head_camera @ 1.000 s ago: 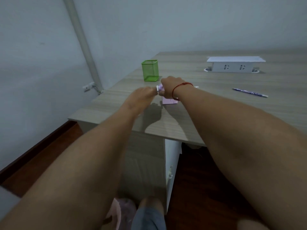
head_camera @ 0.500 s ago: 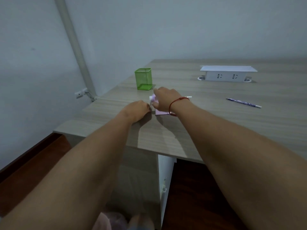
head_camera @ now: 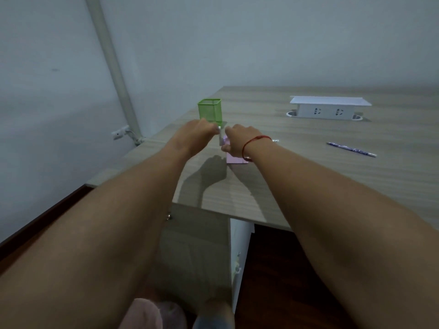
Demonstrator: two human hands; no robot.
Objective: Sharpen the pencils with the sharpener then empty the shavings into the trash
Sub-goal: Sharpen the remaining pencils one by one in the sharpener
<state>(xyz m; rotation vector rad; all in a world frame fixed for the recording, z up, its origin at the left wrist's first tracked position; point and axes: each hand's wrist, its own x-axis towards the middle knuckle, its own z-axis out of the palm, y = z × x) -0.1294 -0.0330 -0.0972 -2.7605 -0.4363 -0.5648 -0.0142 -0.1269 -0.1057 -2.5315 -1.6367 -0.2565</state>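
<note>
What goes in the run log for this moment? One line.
phase: sharpening | left hand: on crank | right hand: steadying pink sharpener | spare pencil: on desk

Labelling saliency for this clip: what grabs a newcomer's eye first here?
Both bare forearms fill the foreground, the left hand and right hand meeting over a pink sharpener near the desk's left end. Just behind stands a bright green mesh holder; a purple pencil lies alone to the right.
</note>
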